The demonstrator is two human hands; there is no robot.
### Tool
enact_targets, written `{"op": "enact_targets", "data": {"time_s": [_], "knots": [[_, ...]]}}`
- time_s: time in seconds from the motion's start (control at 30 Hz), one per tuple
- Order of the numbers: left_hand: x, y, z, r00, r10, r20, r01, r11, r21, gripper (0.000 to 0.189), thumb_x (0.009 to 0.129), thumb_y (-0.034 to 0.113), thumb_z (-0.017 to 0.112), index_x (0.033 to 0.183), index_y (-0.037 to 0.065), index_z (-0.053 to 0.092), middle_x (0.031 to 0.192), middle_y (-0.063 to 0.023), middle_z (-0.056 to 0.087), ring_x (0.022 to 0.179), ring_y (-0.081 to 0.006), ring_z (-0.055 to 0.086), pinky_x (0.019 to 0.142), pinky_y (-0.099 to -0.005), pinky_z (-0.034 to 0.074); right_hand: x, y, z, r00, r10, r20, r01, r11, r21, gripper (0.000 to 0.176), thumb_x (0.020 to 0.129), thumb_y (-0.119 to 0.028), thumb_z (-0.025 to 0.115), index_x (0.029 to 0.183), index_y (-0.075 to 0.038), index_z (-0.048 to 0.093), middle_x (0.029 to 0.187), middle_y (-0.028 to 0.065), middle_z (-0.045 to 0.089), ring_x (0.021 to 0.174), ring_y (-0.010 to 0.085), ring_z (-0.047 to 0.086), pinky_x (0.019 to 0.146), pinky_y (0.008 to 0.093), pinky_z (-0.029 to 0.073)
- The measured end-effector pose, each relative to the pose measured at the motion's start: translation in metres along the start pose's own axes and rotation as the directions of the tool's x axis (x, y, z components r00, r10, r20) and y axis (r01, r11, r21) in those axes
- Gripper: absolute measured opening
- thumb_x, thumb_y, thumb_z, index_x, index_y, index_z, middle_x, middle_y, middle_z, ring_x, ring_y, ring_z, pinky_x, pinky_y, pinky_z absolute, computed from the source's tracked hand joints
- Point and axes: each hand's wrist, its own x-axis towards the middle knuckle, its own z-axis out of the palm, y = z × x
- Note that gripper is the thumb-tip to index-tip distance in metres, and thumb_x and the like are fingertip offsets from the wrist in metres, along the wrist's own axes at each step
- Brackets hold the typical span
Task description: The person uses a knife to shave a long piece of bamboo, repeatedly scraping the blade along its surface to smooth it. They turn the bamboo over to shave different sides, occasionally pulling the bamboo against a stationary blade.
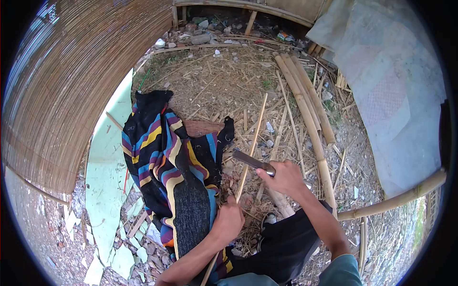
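Observation:
My left hand (228,220) is closed around a long, thin bamboo strip (256,133), which runs from the bottom of the view up and slightly right. In my right hand (286,178) is a knife (248,159) with a broad, dark blade, its handle wrapped by my fingers. The blade points left and overlaps the strip above my left hand in this view. A black striped cloth (191,209) with yellow, blue and purple bands spreads to the left, right beside my left hand and partly under my forearm.
Bamboo poles (305,102) lie on the right, near a grey sheet (372,90). A woven bamboo screen (71,81) stands at the left, beside a pale green panel (107,176) with broken pieces. Straw, splinters and rubble (200,38) cover the ground.

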Motion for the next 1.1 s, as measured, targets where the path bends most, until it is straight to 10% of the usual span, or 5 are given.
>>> {"op": "enact_targets", "data": {"time_s": [0.23, 0.43, 0.57, 0.77, 1.1], "knots": [[0.003, 0.001, -0.005, 0.999, -0.018, 0.039, 0.018, 1.000, 0.008, 0.018, 0.088, 0.007, 0.050, 0.091, -0.011, 0.047, 0.059, -0.0258, 0.056, 0.057, -0.0408, 0.060, 0.046, -0.0434, 0.045, -0.029, -0.028, -0.008, 0.958, -0.178, 0.226, 0.183, 0.983, -0.003, 0.057, 0.077, -0.061, 0.054, 0.070, -0.005, 0.063, 0.053, 0.0156, 0.057, 0.055, 0.0345, 0.062, 0.054, 0.0430, 0.051], [0.008, -0.012, -0.003, 0.999, -0.033, 0.014, 0.036, 0.902, -0.431, 0.021, 0.089, 0.013, 0.055, 0.101, -0.004, 0.053, 0.054, -0.0035, 0.050, 0.046, -0.0071, 0.048, 0.043, -0.0255, 0.036, -0.030, -0.010, 0.004, 0.963, -0.215, 0.160, 0.206, 0.976, 0.070, 0.053, 0.075, -0.060, 0.058, 0.067, -0.007, 0.059, 0.049, 0.0124, 0.055, 0.050, 0.0329, 0.059, 0.049, 0.0415, 0.049], [0.005, -0.010, -0.004, 0.996, -0.014, 0.090, 0.054, 0.881, -0.469, 0.025, 0.087, 0.015, 0.058, 0.100, -0.005, 0.054, 0.068, -0.0156, 0.062, 0.057, -0.0258, 0.062, 0.053, -0.0335, 0.046, -0.041, -0.003, 0.017, 0.970, -0.231, 0.070, 0.226, 0.971, 0.082, 0.053, 0.073, -0.059, 0.060, 0.066, -0.007, 0.057, 0.049, 0.0103, 0.055, 0.047, 0.0311, 0.058, 0.046, 0.0408, 0.047], [0.011, 0.004, -0.005, 0.998, 0.050, -0.029, -0.056, 0.954, -0.293, 0.014, 0.088, 0.012, 0.058, 0.091, -0.002, 0.057, 0.056, -0.0025, 0.053, 0.048, -0.0041, 0.044, 0.043, -0.0237, 0.033, -0.035, 0.006, 0.022, 0.965, -0.261, -0.029, 0.261, 0.965, 0.011, 0.062, 0.072, -0.069, 0.054, 0.074, -0.008, 0.065, 0.045, 0.0118, 0.054, 0.041, 0.0269, 0.058, 0.040, 0.0377, 0.045], [0.001, -0.003, 0.002, 0.981, -0.107, 0.163, 0.176, 0.850, -0.496, 0.021, 0.088, 0.019, 0.060, 0.082, 0.000, 0.053, 0.055, 0.0029, 0.048, 0.044, -0.0020, 0.040, 0.040, -0.0207, 0.029, -0.008, 0.043, 0.001, 0.993, 0.085, -0.083, -0.072, 0.987, 0.140, 0.053, 0.080, -0.058, 0.052, 0.078, -0.008, 0.067, 0.052, 0.0142, 0.057, 0.054, 0.0330, 0.062, 0.051, 0.0422, 0.051]]}}
